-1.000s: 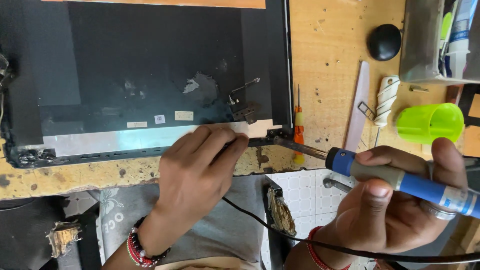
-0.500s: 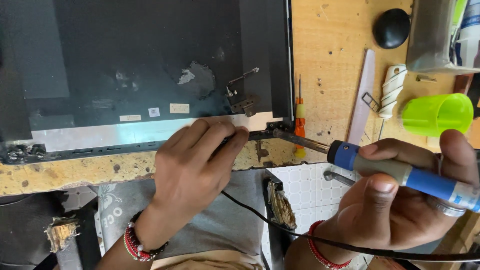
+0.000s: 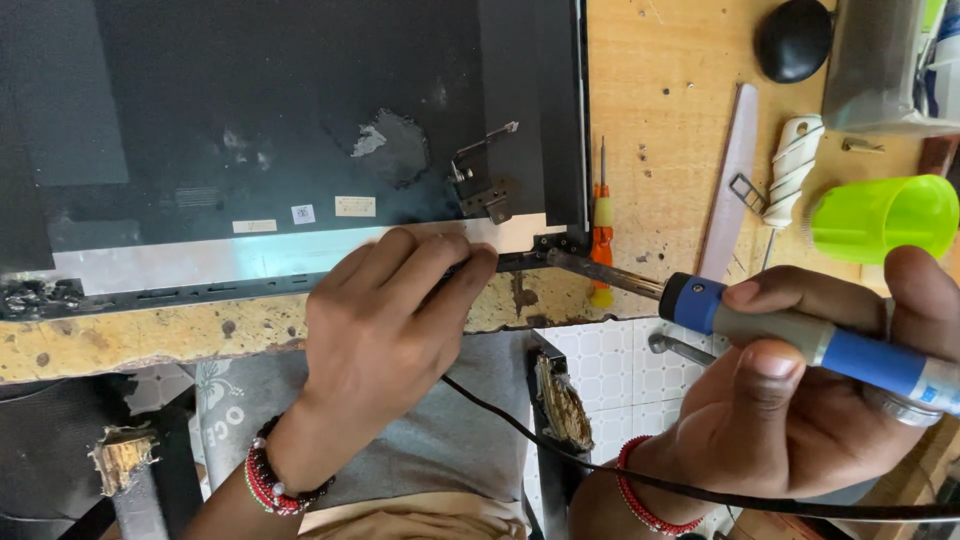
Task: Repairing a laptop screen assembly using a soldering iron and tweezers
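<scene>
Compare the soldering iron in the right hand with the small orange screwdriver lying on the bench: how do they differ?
The soldering iron is held in the right hand, slanting across the bench edge; the orange screwdriver lies untouched, pointing straight away. The iron is thick, blue and grey, with a black collar; the screwdriver is slim, orange and yellow. The iron's tip meets the laptop panel at its corner hinge; the screwdriver lies beside the panel. Both are slender-tipped hand tools.

Laptop lid panel (image 3: 250,130) on tabletop (image 3: 660,90); screwdriver (image 3: 601,225) just right of it, cup (image 3: 880,215) far right.
</scene>
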